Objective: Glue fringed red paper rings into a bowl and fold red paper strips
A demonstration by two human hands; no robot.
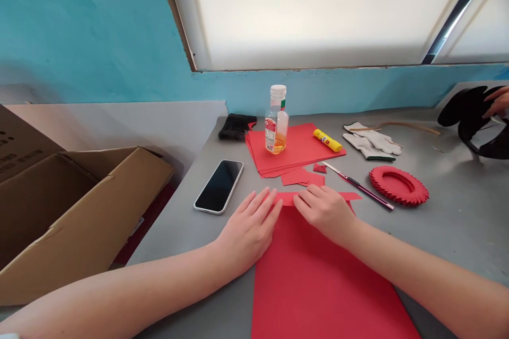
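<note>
A large sheet of red paper (pixel 318 280) lies on the grey table before me, with a narrow red paper strip (pixel 288 199) across its far end. My left hand (pixel 252 228) rests flat at the sheet's left edge, fingers stretched out and their tips on the strip's left end. Bent fingers of my right hand (pixel 326 211) press on the middle of the strip; the fingertips are partly hidden. Just beyond the hands are red paper scraps (pixel 300 176), a small folded red piece (pixel 319 168) and a slim craft knife (pixel 360 186) with its blade out.
A phone (pixel 219 186) lies left. Behind stand a glass bottle (pixel 277 127) and a glue stick (pixel 327 140) on stacked red paper (pixel 256 153). A pleated red ring (pixel 398 185), white gloves (pixel 371 142) and another person's hand (pixel 499 101) are right. A cardboard box (pixel 91 212) stands left.
</note>
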